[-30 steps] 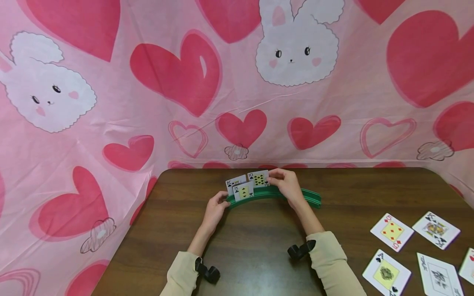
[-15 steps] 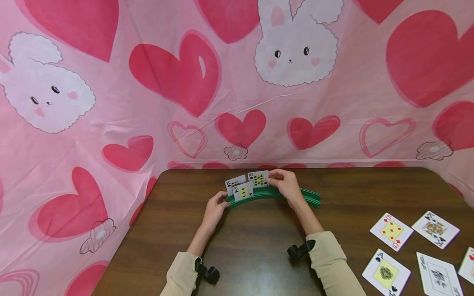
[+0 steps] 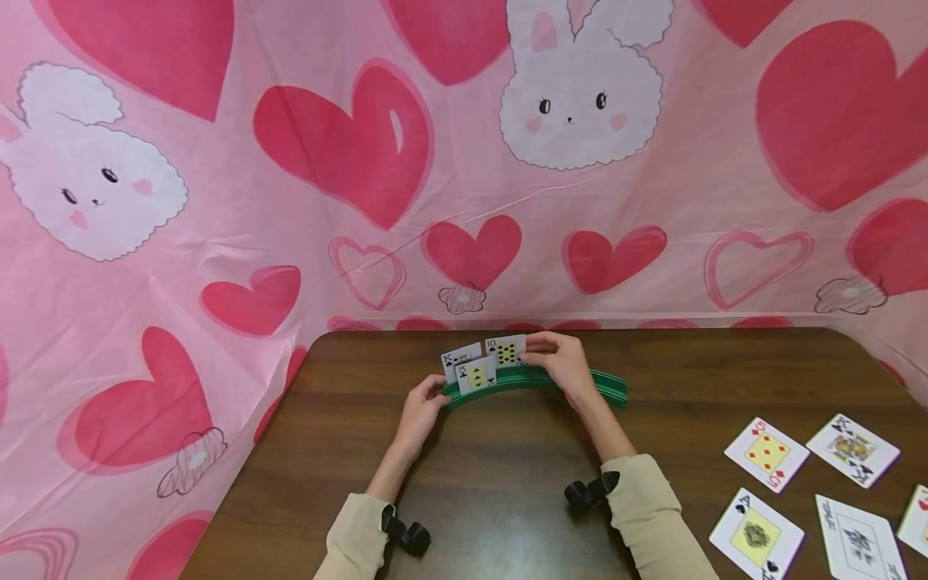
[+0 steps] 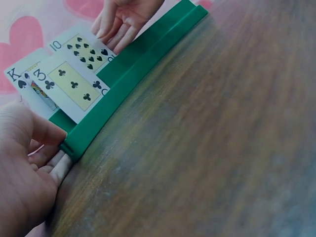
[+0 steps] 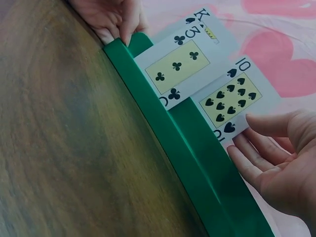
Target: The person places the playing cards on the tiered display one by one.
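A curved green card holder [image 3: 525,377] stands near the table's far edge. My left hand [image 3: 420,411] grips its left end between thumb and fingers. With thumb in front and fingers behind, my right hand [image 3: 567,369] pinches the right side of the ten of spades [image 5: 229,101]. That card stands upright in the holder's rear part. To its left, the three of clubs [image 4: 71,81] leans in the front slot. It partly covers the king of spades [image 4: 19,81] behind it. The right hand and forearm hide part of the holder's right half in the head view.
Loose cards lie face up at the table's right: a five of diamonds [image 3: 767,455], a king [image 3: 854,451], an ace of spades [image 3: 757,535], a joker [image 3: 861,538] and a cut-off red card [image 3: 915,519]. A pink heart-patterned cloth [image 3: 464,193] hangs behind the wooden table [image 3: 493,499].
Barely anything differs. The right thumb shifts slightly on the ten of spades; the left hand, the holder and the other cards stay where they were.
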{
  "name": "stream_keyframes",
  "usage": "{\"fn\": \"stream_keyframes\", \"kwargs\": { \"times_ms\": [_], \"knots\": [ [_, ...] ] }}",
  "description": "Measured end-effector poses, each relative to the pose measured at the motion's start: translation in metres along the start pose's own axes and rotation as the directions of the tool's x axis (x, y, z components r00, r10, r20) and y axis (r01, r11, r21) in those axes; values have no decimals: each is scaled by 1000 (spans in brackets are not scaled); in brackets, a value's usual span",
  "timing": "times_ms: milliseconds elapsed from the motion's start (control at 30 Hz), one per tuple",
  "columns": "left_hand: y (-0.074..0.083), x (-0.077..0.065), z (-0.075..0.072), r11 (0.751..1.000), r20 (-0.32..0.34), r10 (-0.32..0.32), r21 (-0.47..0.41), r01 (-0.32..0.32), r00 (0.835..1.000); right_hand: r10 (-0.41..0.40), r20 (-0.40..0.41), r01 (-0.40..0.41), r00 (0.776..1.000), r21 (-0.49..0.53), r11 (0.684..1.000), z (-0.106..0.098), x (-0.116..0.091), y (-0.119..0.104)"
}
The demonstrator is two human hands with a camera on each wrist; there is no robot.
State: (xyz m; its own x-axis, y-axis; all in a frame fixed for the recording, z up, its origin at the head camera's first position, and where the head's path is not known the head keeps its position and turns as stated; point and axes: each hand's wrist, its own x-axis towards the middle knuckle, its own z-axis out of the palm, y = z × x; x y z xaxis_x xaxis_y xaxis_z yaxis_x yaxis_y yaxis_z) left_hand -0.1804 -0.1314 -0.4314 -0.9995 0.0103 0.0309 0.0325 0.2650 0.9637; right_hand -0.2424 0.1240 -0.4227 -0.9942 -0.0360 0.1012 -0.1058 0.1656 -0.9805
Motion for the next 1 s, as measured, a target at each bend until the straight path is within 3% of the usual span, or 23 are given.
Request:
{"fn": "stream_keyframes", "kwargs": {
  "times_ms": [167, 467, 1000],
  "knots": [
    [0, 0, 2, 1000, 4, 3, -8, -3, 1000, -20, 14, 20, 1000, 9, 1000, -16, -4, 1],
    [-1, 0, 1, 1000, -6, 2, 4, -2, 1000, -51, 8, 51, 999, 17, 999, -66, -18, -5],
    [2, -1, 2, 1000, -24, 17, 21, -16, 1000, -43, -25, 38, 999, -187, 982, -143, -45, 4]
  ]
}}
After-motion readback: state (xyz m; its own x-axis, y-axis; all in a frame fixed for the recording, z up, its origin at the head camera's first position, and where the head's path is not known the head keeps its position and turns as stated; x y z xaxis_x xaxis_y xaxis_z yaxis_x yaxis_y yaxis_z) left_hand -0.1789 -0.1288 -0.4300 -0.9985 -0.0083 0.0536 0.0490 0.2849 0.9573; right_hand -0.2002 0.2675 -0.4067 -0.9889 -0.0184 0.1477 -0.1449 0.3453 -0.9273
